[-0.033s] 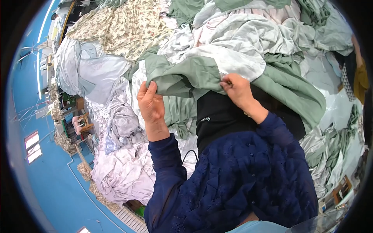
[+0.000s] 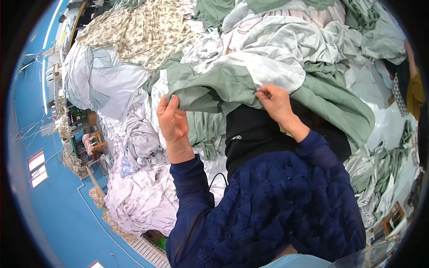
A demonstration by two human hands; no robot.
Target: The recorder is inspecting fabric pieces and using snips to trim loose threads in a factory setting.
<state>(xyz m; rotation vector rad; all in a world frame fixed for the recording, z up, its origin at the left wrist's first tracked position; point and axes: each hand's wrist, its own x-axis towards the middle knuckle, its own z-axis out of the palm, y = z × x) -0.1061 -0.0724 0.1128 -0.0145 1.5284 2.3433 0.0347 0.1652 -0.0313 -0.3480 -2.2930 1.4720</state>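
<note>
A green fabric piece with a white patch point(image 2: 237, 82) stretches between my two hands, its near edge raised above my lap. My left hand point(image 2: 173, 123) pinches its left end between thumb and fingers. At the right, my right hand point(image 2: 276, 103) has its fingers closed at the edge of the same green fabric, next to the white part. From there the cloth runs on to the right and drapes in a long fold. Under it, a black cloth point(image 2: 250, 134) covers my lap.
Heaps of white and green cloth point(image 2: 286, 40) lie ahead. A flower-printed cloth point(image 2: 138, 33) is at the far left, above pale blue cloth point(image 2: 111, 80). Pale pink cloth point(image 2: 143, 196) is piled at my left. Another person's arm point(image 2: 412, 62) shows at the right edge.
My right hand has shifted very slightly to the right. My left hand and the green fabric stay almost in place.
</note>
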